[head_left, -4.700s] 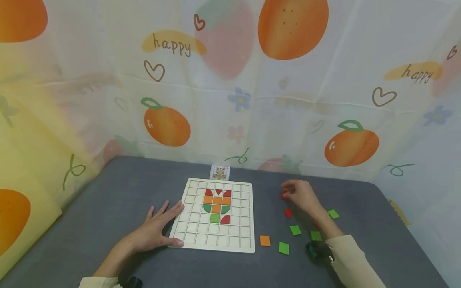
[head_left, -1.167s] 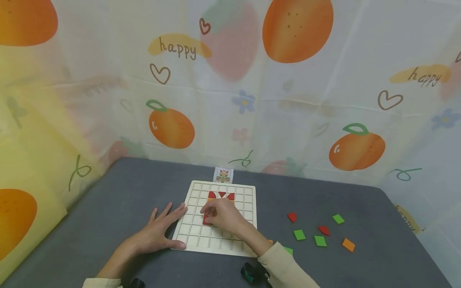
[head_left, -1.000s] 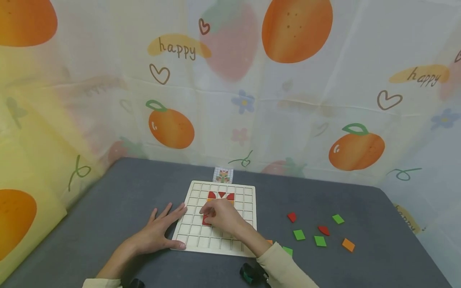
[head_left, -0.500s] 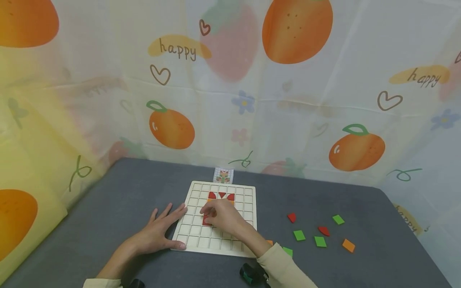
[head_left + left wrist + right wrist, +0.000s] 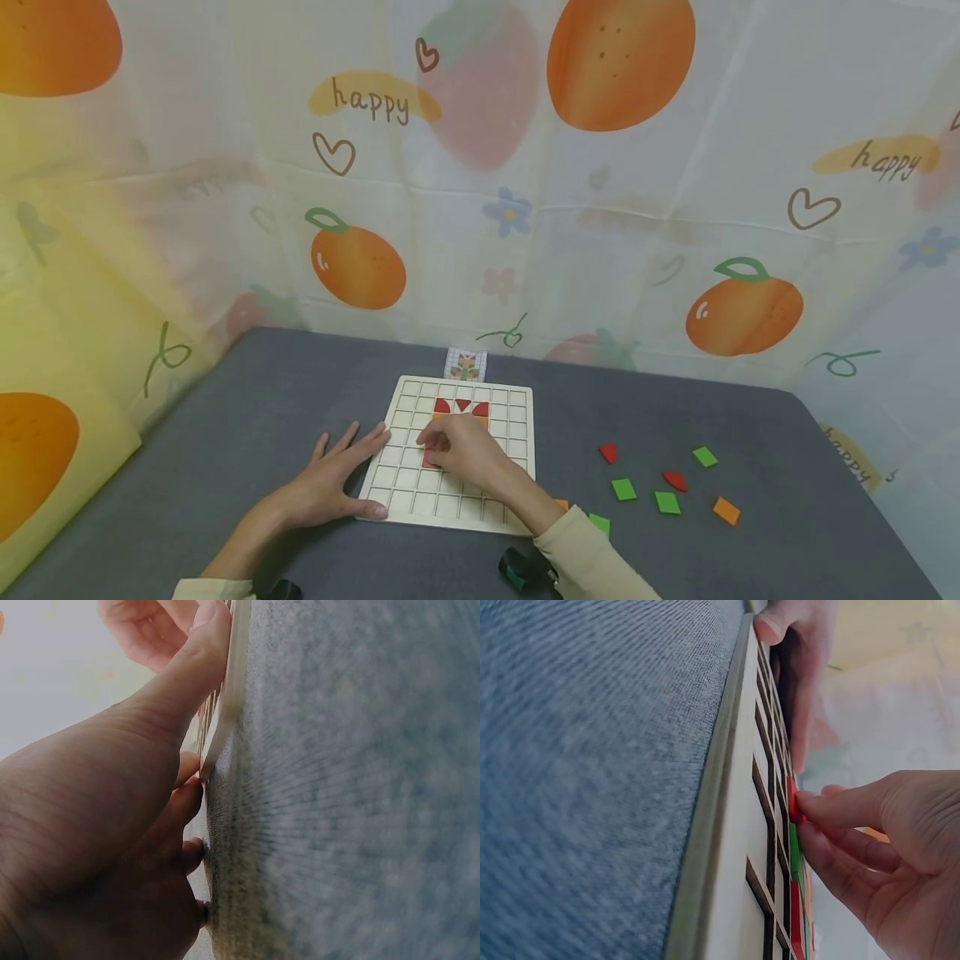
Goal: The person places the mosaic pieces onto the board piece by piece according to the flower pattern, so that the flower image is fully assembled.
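Observation:
A cream gridded board (image 5: 405, 479) lies on the table. My left hand (image 5: 326, 483) rests at its left edge with fingers spread and the thumb on the near left corner. Over the middle of the board, my right hand (image 5: 465, 450) pinches a red tile (image 5: 792, 796) between thumb and fingertip, at a grid cell. A green tile (image 5: 794, 851) sits beside it in the right wrist view. Red tiles (image 5: 481, 409) show along the pattern's far row. My right hand covers most of the pattern from the head view.
Loose tiles lie right of the board: a red one (image 5: 608, 452), another red one (image 5: 674, 481), several green ones (image 5: 667, 502) and an orange one (image 5: 726, 511). A small pattern card (image 5: 466, 365) lies behind the board. A printed curtain (image 5: 465, 208) hangs at the table's back.
From the loose tiles on the right, my right hand has come over to the board with a red tile. Over the last second it stays nearly still. My left hand keeps its place.

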Tool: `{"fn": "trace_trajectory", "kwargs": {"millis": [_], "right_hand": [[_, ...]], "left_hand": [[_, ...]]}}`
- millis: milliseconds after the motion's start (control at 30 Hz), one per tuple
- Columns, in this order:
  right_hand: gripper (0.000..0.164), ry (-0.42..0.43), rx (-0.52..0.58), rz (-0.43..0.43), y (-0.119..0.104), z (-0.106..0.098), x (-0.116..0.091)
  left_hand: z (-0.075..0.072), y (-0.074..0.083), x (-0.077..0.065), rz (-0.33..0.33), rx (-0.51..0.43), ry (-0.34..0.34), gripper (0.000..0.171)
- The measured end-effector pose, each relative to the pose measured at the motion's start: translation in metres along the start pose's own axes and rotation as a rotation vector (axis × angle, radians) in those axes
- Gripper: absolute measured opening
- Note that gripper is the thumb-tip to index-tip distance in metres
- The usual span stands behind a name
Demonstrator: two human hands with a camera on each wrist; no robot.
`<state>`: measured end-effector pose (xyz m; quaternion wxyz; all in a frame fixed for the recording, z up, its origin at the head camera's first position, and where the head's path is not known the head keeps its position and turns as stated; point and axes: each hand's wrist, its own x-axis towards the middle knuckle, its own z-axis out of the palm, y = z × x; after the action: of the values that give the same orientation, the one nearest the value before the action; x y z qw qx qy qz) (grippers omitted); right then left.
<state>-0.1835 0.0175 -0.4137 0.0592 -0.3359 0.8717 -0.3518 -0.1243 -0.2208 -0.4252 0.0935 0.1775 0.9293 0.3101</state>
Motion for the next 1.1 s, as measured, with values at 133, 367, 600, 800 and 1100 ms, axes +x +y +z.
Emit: {"fn": "trace_trajectory", "kwargs": {"millis": [133,367,600,800,1100], "right_hand": [[0.015,0.017,-0.015,-0.002,-0.001,0.002,0.0],[0.014,0.008,0.014,-0.011,0.001,-0.004,-0.003],[0.014,0.023,0.028,-0.035,0.006,-0.023,-0.011],[0.014,0.043,0.02,-0.017,0.02,-0.04,-0.023],[0.014,0.054,-0.065,0.015,0.045,-0.061,-0.043]], "left_hand": [[0.0,0.0,0.0,-0.001,0.005,0.001,0.106],[0.001,0.0,0.002,-0.006,0.011,-0.008,0.106],[-0.001,0.001,0.002,-0.012,0.009,-0.016,0.106],[-0.002,0.001,0.001,-0.013,0.003,-0.017,0.107],[-0.002,0.001,0.001,-0.02,-0.004,-0.02,0.107]]}}
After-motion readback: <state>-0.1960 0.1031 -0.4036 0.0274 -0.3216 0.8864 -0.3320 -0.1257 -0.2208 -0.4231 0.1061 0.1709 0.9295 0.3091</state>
